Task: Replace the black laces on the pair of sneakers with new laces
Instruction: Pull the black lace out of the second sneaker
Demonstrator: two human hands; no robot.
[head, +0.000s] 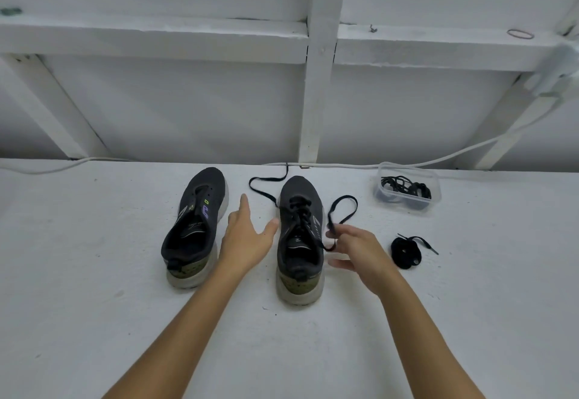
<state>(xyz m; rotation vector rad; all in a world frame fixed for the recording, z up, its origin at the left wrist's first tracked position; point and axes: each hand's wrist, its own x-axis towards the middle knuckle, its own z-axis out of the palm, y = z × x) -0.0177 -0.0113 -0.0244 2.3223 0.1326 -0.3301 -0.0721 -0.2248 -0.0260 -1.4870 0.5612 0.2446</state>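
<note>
2 sneakers on white surface, toes away. Landmark: laced sneaker [300, 235]. Unlaced sneaker [194, 226] to its left. Left hand [247, 238] between them, fingers spread, holding nothing. Right hand [354, 251] just right, apparently pinching its lace loop [343, 207]. Coiled lace [405, 252] farther right; clear tub [407, 188] of laces beyond-right.

Pretty flat, soft light all over, kinda grayish-white, no glare anywhere. Shadows are faint, just small smudges hugging objects. Wide-angle warp bends the straight lines toward 10 and 2 o'clock. Center's reasonably sharp; the edges go soft, and the whole thing looks a bit compressed.
</note>
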